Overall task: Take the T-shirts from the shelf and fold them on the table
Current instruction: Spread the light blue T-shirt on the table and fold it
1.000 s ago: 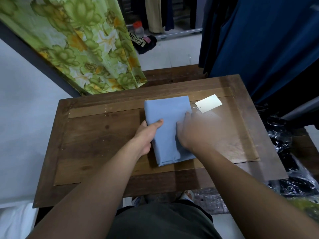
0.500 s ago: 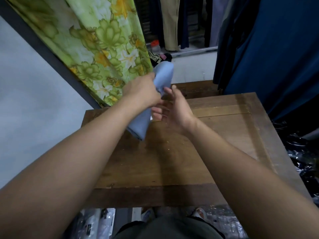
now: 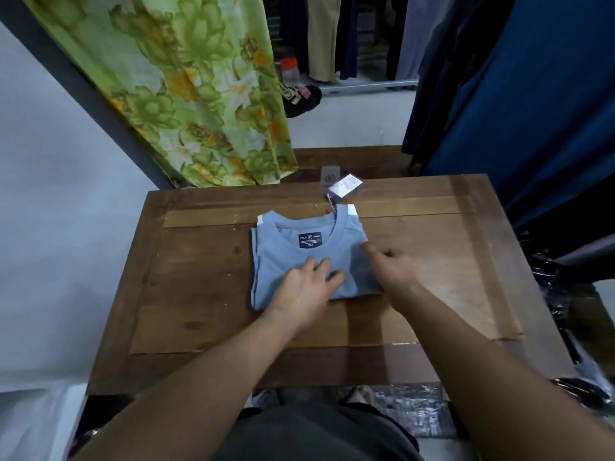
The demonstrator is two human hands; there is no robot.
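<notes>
- Light-blue folded cotton T-shirt [image 3: 299,257] lies flat near the middle of the dark brown wooden table [image 3: 186,294], collar side up, a neat near-square with the round neck toward the far edge.
- Inside the collar a small navy label [image 3: 309,240] with white print faces up; thin white strips show at both top corners of the fold.
- From the collar a thin string runs to the paper hang tags [image 3: 341,186], one grey and one white, which rest on the table just beyond the shirt.
- Left hand [image 3: 304,291] rests on the near half of the shirt, palm down, fingers straight and slightly spread, pressing the cloth.
- Right hand [image 3: 391,271] sits at the shirt's right edge; its fingers are loosely bent and touch the cloth, but I cannot tell whether they pinch the edge.
- To the far left hangs a green floral-print fabric [image 3: 199,94]; to the far right hang dark blue garments [image 3: 532,111].
- Half a second ago the left hand held the shirt up in the air over the table's far edge, and the right hand was open beside it; now the shirt is back down on the wood.
- A second ago it lay plain side up as a narrower rectangle with one white tag to its right; now the collar and label show.
</notes>
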